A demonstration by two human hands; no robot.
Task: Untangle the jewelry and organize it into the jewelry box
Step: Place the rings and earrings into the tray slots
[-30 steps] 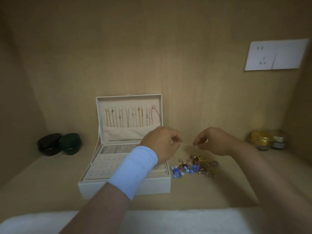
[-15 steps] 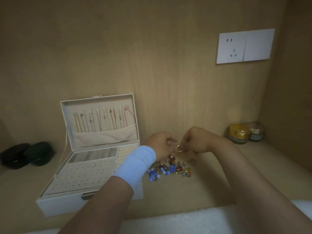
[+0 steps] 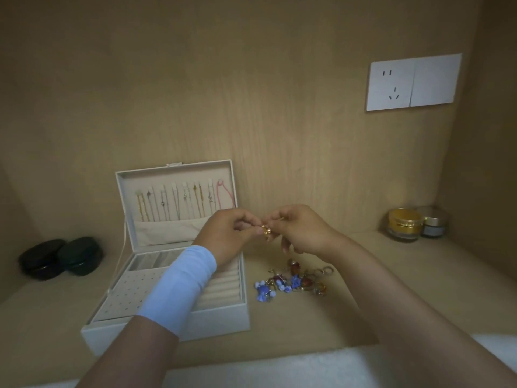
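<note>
Gold piece (image 3: 265,230): small, raised above the bench (image 3: 405,289), pinched between the fingertips of both hands. Its kind is too small to tell.
Left hand (image 3: 226,236): fingers curled, pinching the piece from the left. A pale blue wristband (image 3: 181,287) is on the forearm, which crosses over the box.
Right hand (image 3: 302,231): fingers curled, pinching the piece from the right.
Pile (image 3: 293,281): tangled blue, red and gold jewelry on the bench, below the hands and apart from both, just right of the box.
Box (image 3: 218,320): white, open, left of the pile. Necklaces (image 3: 179,203) hang in its upright lid.
</note>
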